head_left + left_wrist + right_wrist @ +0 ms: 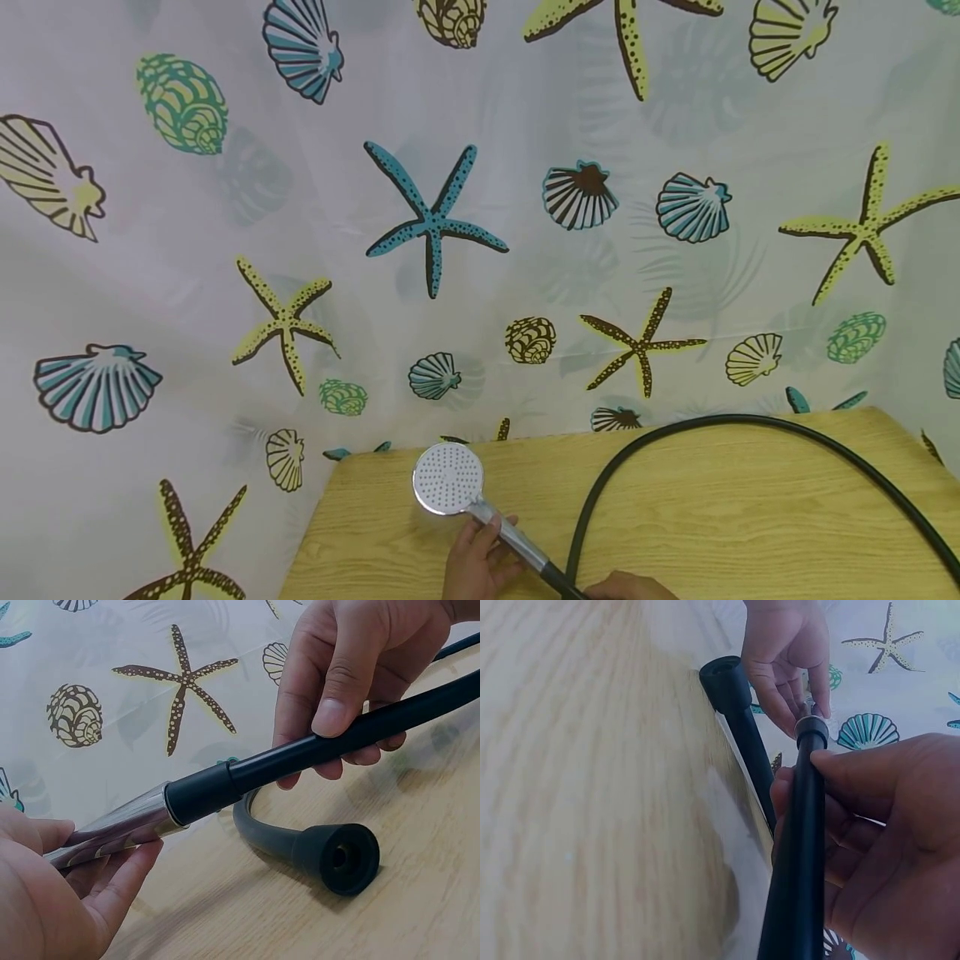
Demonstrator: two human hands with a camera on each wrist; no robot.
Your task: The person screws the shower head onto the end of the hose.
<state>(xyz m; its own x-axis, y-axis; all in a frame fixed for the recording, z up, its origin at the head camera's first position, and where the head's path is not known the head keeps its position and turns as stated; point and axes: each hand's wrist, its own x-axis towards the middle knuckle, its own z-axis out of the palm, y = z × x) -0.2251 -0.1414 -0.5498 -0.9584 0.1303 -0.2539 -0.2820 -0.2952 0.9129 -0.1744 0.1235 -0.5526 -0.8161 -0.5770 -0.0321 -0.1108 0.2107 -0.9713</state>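
My left hand holds a chrome handheld shower head by its handle, thumb on one side and fingers underneath. The round spray face points up toward the head camera. A black rubber hose runs from the handle's lower end, its collar fitted against the chrome rim. My right hand pinches this hose a little below the collar, thumb on top and fingers beneath. Behind it, in the left wrist view, the hose's other, flared black end lies near the wooden surface, its opening showing.
The hose loops in a wide arc over the light wooden table and off to the right. A white curtain printed with starfish and shells hangs behind the table and along its sides.
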